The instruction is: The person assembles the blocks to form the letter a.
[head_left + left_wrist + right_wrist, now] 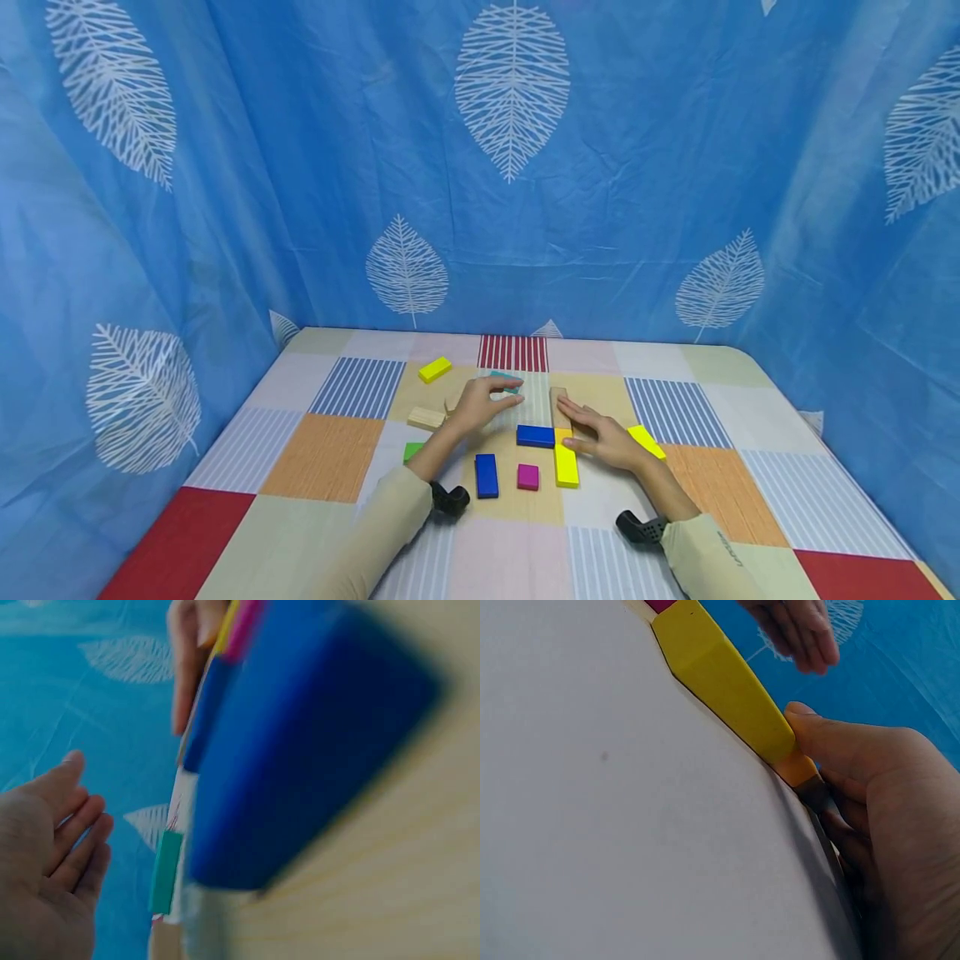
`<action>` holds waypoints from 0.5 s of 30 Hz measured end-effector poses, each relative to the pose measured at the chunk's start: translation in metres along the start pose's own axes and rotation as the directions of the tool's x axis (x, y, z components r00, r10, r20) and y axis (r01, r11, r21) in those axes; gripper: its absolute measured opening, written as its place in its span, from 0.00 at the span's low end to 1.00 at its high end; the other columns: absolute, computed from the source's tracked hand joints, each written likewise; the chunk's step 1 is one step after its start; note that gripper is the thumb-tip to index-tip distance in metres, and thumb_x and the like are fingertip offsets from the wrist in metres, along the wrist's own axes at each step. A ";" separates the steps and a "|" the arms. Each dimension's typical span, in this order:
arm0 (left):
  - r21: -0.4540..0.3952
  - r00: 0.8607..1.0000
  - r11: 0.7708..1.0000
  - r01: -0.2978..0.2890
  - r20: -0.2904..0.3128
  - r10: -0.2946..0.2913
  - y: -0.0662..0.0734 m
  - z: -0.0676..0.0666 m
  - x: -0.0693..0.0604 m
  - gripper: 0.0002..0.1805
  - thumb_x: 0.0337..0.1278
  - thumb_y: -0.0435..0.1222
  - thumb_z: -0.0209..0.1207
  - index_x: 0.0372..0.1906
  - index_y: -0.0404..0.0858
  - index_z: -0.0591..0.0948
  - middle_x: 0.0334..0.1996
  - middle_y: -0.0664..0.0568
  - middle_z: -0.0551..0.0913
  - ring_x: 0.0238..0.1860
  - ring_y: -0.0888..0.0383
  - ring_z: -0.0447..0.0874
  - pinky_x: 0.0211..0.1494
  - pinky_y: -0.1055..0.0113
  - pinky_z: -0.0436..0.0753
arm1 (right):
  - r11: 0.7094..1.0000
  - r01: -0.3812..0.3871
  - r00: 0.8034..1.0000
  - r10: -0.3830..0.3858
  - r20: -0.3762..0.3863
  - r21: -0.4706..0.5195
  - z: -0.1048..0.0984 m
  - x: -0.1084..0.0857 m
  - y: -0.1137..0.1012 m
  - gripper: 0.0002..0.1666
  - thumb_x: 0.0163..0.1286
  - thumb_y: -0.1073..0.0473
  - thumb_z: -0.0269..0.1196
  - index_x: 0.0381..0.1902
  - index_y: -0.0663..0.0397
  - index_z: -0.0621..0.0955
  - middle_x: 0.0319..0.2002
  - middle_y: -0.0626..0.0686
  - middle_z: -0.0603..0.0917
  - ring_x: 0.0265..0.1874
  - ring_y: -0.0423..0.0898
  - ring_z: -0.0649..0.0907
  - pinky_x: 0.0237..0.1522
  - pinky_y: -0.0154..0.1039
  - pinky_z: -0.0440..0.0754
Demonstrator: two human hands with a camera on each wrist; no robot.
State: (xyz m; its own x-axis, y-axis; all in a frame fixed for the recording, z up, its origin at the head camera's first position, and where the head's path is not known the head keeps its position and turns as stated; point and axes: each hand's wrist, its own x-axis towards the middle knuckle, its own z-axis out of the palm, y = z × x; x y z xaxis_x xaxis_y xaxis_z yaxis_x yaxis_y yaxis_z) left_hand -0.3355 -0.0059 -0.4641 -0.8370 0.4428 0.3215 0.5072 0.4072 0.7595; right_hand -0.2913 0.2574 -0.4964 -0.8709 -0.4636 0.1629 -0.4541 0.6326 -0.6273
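I see the left hand (478, 403) hovering near the teal block (166, 873), thumb apart from the fingers, pinching nothing, with open room between it and the wooden block (561, 419). The right hand (609, 442) spreads its fingers onto that wood, thumb touching the yellow block (567, 468) end-on below. A blue block (534, 437) abuts their left edge. The tablecloth's (585, 357) far edge lies well beyond.
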 end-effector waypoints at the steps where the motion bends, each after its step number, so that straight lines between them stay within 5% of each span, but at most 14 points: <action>1: -0.009 1.000 1.000 -0.006 -0.021 0.005 -0.001 -0.003 0.005 0.20 0.58 0.41 0.60 0.53 0.36 0.79 0.50 0.49 0.80 0.52 0.52 0.77 0.53 0.59 0.77 | 1.000 -0.001 1.000 0.001 -0.001 -0.001 0.000 0.000 0.000 0.42 0.61 0.42 0.61 0.69 0.48 0.62 0.70 0.51 0.57 0.68 0.55 0.57 0.66 0.55 0.50; 6: -0.020 0.998 0.999 0.049 -0.040 -0.050 -0.013 -0.012 0.028 0.21 0.57 0.42 0.61 0.54 0.38 0.79 0.52 0.49 0.80 0.55 0.51 0.75 0.56 0.54 0.74 | 1.000 -0.005 1.000 0.005 -0.007 -0.002 0.000 0.000 0.001 0.42 0.60 0.41 0.61 0.69 0.47 0.62 0.70 0.51 0.57 0.68 0.56 0.57 0.66 0.55 0.50; 15: 0.163 0.977 0.972 0.167 0.105 -0.185 -0.034 -0.015 0.043 0.22 0.55 0.37 0.62 0.56 0.39 0.78 0.54 0.47 0.77 0.58 0.49 0.71 0.60 0.57 0.71 | 0.999 0.033 0.999 -0.033 0.001 -0.012 0.000 0.001 0.003 0.42 0.61 0.42 0.61 0.69 0.49 0.62 0.70 0.52 0.57 0.68 0.55 0.57 0.66 0.54 0.51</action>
State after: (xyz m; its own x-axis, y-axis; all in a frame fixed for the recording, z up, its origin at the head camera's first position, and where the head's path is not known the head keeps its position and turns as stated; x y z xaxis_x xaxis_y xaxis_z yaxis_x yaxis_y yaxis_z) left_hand -0.3923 -0.0126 -0.4677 -0.8903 0.4408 0.1142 0.3869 0.6000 0.7002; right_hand -0.2939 0.2592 -0.4982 -0.8551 -0.4852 0.1826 -0.4851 0.6245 -0.6121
